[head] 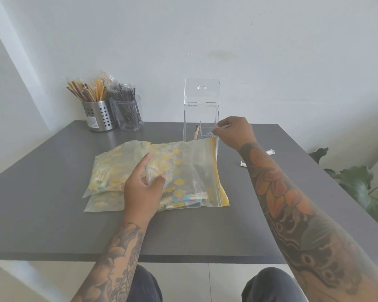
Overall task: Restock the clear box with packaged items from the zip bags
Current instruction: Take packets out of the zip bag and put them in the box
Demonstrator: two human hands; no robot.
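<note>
A clear acrylic box (200, 118) with its lid raised stands at the back middle of the dark table; a brown packet leans in its left compartment. In front of it lie overlapping zip bags (190, 168) printed with yellow flowers, with small packets inside. My left hand (143, 188) presses on the top bag and pinches its plastic. My right hand (234, 132) is at the box's right front corner, fingers pinched on a small blue-and-white packet (211, 134) just above the bag's upper edge.
A perforated steel cup (98, 116) and a clear cup (129, 115), both full of wrapped sticks, stand at the back left. Two small white packets (242, 164) lie on the table (52, 192) right of the bags. A leafy plant (358, 184) is beyond the right edge.
</note>
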